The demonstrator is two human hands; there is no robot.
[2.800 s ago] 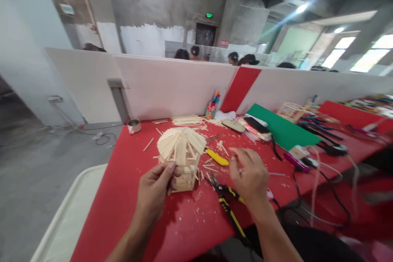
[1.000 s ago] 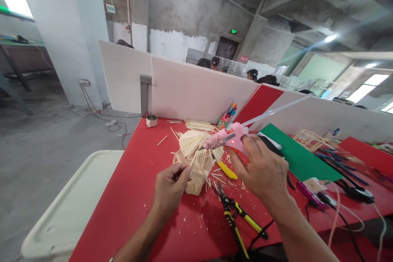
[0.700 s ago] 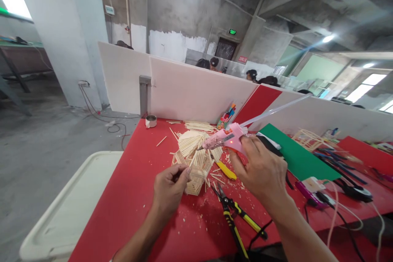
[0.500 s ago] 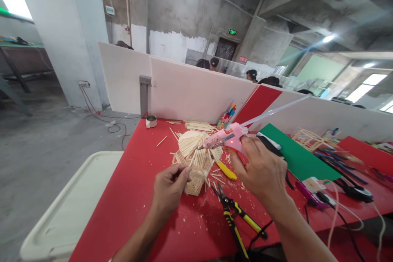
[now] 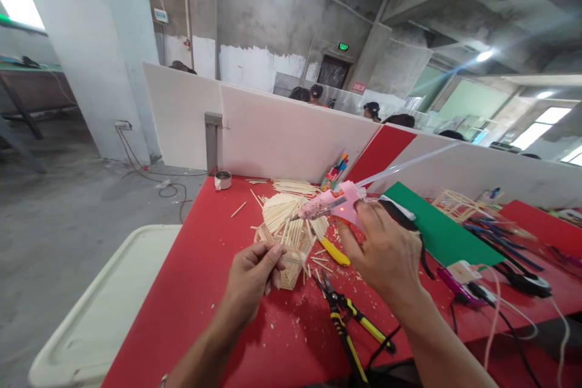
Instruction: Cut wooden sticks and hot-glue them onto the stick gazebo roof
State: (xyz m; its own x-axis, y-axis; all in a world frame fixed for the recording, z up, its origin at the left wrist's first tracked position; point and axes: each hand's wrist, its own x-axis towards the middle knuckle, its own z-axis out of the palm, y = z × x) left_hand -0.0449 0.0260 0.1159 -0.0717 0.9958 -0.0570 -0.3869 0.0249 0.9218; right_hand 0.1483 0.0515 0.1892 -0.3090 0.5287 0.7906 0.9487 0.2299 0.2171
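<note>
My left grip pinches a thin wooden stick; right grip wraps the pink glue gun, nozzle near stick. Stick model behind, on table. Probably gluing; next calls for steadiness.

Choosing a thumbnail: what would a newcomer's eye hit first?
The pink glue gun in the right hand, mid-frame, aimed toward a thin stick in the left hand. Then the stick-built model beneath, on the bright red table. Farther right, the big green sheet stands out.
</note>
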